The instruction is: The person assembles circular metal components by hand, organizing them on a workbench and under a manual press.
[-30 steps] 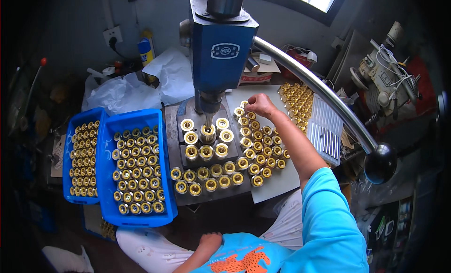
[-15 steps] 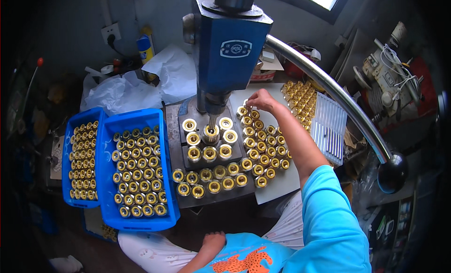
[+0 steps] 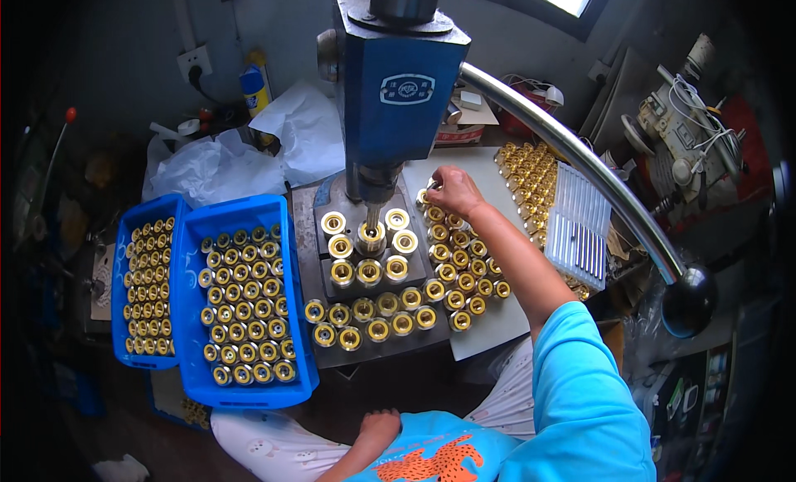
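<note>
My right hand (image 3: pixel 454 192) reaches to the far end of the rows of silver-and-brass ring fittings (image 3: pixel 459 258) standing on a pale board. Its fingers are closed on a fitting (image 3: pixel 432 185) there, which they partly cover. My left hand (image 3: pixel 379 423) rests in my lap, fingers curled, with nothing visible in it. Under the tool of the blue lever press (image 3: pixel 406 92) stands one fitting (image 3: pixel 371 236). Several more fittings (image 3: pixel 342 272) surround it on a dark block (image 3: pixel 352 293), and others line the plate in front.
Two blue bins (image 3: pixel 303 349) (image 3: pixel 121 275) of fittings stand at left. Right of the board are brass pieces (image 3: pixel 526 183) and a clear tray of metal pins (image 3: pixel 577 229). The press's long lever (image 3: pixel 572 142), ending in a black knob (image 3: pixel 690 303), arches over my right arm. Crumpled white plastic (image 3: pixel 207 165) lies behind.
My right hand has moved slightly nearer and to the left, its fingers lower over the far fittings. The left hand stays in my lap. The view has shifted a little.
</note>
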Demonstrator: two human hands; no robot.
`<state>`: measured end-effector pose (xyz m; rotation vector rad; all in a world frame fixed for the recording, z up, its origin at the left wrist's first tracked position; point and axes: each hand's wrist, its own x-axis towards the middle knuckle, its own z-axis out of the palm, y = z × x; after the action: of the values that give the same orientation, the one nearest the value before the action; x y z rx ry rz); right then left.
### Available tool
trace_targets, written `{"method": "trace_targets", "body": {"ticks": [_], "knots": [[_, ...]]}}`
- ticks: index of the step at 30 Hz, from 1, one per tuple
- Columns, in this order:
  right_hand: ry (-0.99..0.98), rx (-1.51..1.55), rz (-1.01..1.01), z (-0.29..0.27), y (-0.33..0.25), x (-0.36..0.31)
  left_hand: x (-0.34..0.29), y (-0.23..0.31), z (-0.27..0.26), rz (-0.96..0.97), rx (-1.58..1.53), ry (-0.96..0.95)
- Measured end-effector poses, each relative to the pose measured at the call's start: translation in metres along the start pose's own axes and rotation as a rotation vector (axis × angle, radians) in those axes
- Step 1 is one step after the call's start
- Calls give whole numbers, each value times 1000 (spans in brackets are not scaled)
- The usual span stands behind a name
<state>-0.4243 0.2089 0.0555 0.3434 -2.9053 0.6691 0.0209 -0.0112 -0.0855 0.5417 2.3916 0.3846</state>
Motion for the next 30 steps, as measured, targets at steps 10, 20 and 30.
{"method": "trace_targets", "body": {"ticks": [10,20,30], "knots": [[-244,226,156,1,0,3,1,0,1,-6,-5,-54],[-11,3,-51,14,-10,-19,-1,0,1,50,17,1],[-205,139,161,-17,-13,-40,0,4,-2,2,-24,-98]]}}
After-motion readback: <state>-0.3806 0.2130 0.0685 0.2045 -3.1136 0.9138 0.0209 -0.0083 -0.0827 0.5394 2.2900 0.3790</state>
